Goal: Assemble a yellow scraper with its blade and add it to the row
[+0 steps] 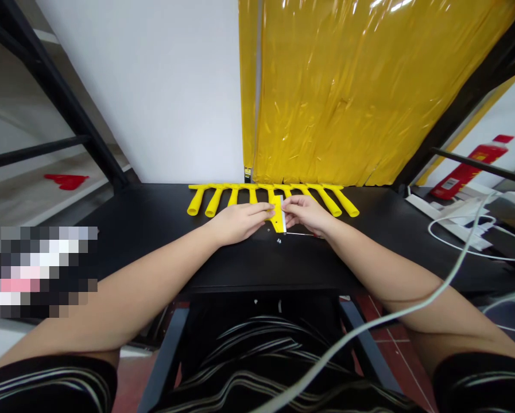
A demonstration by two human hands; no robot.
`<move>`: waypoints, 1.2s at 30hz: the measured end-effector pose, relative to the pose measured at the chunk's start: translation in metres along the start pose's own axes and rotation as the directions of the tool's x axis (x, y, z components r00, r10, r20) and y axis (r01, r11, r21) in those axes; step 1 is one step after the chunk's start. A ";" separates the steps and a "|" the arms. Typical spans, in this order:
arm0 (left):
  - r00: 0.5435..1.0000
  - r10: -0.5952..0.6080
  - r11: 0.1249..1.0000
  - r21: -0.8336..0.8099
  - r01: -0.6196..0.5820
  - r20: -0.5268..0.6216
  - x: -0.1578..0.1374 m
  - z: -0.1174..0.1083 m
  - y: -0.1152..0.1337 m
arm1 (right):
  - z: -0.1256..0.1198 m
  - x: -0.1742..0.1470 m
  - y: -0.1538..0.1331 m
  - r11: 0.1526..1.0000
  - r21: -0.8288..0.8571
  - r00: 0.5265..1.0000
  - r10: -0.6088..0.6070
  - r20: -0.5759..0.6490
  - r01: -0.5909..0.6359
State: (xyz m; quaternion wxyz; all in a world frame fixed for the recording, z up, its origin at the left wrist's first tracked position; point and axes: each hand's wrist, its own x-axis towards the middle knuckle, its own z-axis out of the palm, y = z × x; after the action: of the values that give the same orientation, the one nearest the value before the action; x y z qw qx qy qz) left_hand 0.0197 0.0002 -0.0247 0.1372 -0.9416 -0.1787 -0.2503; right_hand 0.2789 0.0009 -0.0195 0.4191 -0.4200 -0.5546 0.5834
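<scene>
My left hand [239,222] is closed, its fingertips pinching a yellow scraper head [277,221] that stands on edge over the black table. Along the scraper's right side runs a thin pale blade strip [283,223], which my right hand [308,213] grips with thumb and fingers. Under the right hand lies a thin metal shaft [300,234], perhaps a screwdriver; its handle is mostly hidden. A few tiny screws [278,241] rest just in front of the scraper. Behind my hands, several yellow T-shaped scrapers [215,202] form a row along the table's back edge.
A white panel [175,86] and a yellow plastic curtain [335,92] rise behind the black table [154,229]. To the right are a red bottle [472,166] and white cable [412,307], which crosses before my right arm. Something red [66,181] sits on the left shelf.
</scene>
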 end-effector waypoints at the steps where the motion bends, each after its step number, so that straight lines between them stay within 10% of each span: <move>1: 1.000 0.000 1.000 0.004 0.000 0.004 0.000 -0.001 0.000 | 0.000 0.000 0.000 1.000 0.000 1.000 0.002 0.007 -0.002; 10: 0.999 0.012 0.994 0.111 -0.016 0.042 -0.003 -0.005 -0.004 | -0.007 0.005 0.003 0.976 -0.198 0.996 -0.092 0.010 0.092; 19: 0.995 -0.083 0.995 0.064 0.079 0.056 -0.010 -0.015 -0.020 | -0.024 -0.011 -0.008 0.459 -0.735 0.860 -0.162 0.483 0.499; 36: 1.000 0.012 0.996 0.085 -0.012 -0.003 -0.012 -0.017 -0.020 | -0.013 -0.017 -0.016 0.385 -0.833 0.909 -0.039 0.415 0.397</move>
State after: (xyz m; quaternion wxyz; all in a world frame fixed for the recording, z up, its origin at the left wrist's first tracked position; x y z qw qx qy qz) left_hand -0.0054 0.0093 -0.0137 0.1788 -0.9355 -0.1833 -0.2435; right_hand 0.2966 -0.0108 -0.0037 0.1014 -0.3967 -0.8921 0.1912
